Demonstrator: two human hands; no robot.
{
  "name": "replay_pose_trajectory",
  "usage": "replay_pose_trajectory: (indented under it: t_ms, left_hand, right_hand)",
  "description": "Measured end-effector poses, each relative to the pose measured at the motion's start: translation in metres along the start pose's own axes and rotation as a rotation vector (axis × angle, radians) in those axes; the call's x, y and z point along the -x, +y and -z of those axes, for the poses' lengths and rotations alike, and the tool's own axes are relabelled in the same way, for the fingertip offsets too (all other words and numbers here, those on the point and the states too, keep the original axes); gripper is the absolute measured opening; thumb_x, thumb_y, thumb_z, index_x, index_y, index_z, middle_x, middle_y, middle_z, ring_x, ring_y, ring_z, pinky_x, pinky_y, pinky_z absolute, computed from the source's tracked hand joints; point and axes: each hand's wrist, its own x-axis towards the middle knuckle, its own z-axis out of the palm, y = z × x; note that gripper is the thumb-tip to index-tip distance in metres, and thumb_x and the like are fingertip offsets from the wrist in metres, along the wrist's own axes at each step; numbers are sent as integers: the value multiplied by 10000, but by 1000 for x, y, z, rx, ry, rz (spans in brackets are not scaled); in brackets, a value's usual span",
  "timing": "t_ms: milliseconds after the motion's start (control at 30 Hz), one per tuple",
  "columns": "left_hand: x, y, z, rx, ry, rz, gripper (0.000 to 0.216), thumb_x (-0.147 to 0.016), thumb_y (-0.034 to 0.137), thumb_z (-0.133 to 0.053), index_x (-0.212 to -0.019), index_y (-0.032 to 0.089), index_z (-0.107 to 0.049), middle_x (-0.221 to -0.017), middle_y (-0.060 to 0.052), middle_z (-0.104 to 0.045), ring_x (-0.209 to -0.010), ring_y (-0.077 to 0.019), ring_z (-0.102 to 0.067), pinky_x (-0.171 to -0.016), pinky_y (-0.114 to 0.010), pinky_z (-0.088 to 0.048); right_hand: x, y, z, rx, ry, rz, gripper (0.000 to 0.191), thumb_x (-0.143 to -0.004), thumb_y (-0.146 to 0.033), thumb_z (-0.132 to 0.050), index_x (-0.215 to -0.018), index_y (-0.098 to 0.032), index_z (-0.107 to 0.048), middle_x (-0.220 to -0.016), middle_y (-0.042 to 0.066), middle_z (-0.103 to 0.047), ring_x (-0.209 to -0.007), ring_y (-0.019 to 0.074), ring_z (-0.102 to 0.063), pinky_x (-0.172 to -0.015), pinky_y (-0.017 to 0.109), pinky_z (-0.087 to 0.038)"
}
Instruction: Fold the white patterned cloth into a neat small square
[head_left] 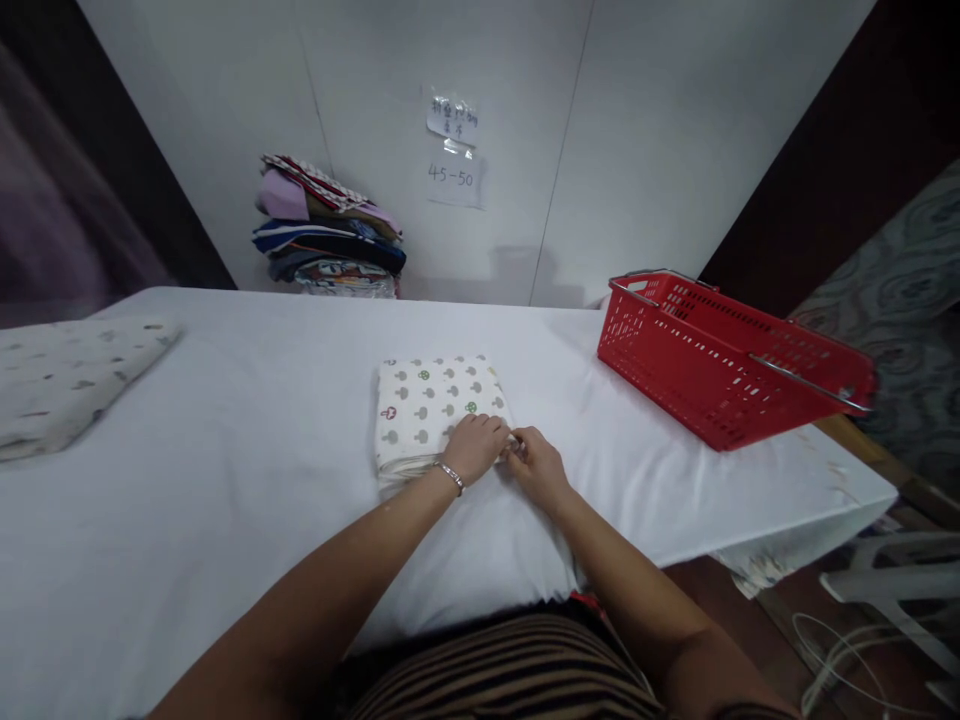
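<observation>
A folded white cloth printed with small grey, green and red mushroom-like shapes lies flat on the white-covered table. My left hand, with a bracelet at the wrist, rests over the cloth's near right corner, its fingers bent down at the edge. From the right, my right hand pinches that same corner with thumb and fingers. The fingertips of both hands meet there, so the very corner is partly hidden.
A red plastic basket with metal handles stands at the table's right side. Another printed cloth lies at the far left. Several folded fabrics are piled against the back wall, beside paper notes. A white plastic stool and cables are at lower right.
</observation>
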Motion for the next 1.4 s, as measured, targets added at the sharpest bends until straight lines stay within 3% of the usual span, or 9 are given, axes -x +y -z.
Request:
replay_pose_trajectory:
  t_ms: [333,800,1000,1200,1300,1400]
  left_hand:
    - [0,-1,3,-6,-19,-10,206,-894,287,-429,-953,174,-591,-906,-71,-630,-873,-210,-573,-728,-333,-375]
    - [-5,-2,17,37,-161,68,303,-876,270,-415,-1164,228,-497,-878,-60,-669,-836,-205,-611,-701,-301,-402]
    - [-1,-3,12,91,-131,67,313,-887,287,-405,-1183,225,-489,-885,-63,-660,-854,-205,-603,-723,-309,-414]
    - [38,-33,14,175,24,129,299,-895,384,-390,-1062,209,-567,-1052,-62,-635,-1010,-205,-553,-863,-349,-404]
    - [73,-50,17,121,145,289,314,-893,400,-383,-1027,204,-588,-1135,-78,-608,-1130,-226,-492,-948,-392,-361]
    - [102,-57,14,80,195,476,352,-890,406,-380,-1113,197,-555,-1309,-99,-499,-1272,-243,-366,-1004,-428,-318]
  right_hand:
    - [0,5,-5,-144,23,-65,201,-787,-236,-462,-956,-221,-570,-853,0,-600,-656,128,-510,-617,244,-412]
    - [-7,-11,-3,12,-20,-206,145,-754,-309,-505,-860,-213,-533,-762,-31,-580,-657,120,-490,-575,226,-319]
    - [-8,-9,-3,17,-2,-237,109,-782,-302,-459,-820,-218,-518,-715,-43,-562,-643,120,-482,-573,226,-307]
    - [-4,-6,-2,42,-7,-199,183,-794,-293,-422,-923,-226,-533,-752,-32,-579,-649,132,-504,-595,235,-339]
    - [-3,-6,-2,60,-15,-168,244,-794,-277,-408,-996,-224,-534,-824,-12,-603,-674,140,-518,-622,246,-358]
    - [-2,-3,-1,73,-21,-135,273,-793,-260,-390,-1017,-218,-542,-878,9,-611,-708,150,-528,-645,256,-371]
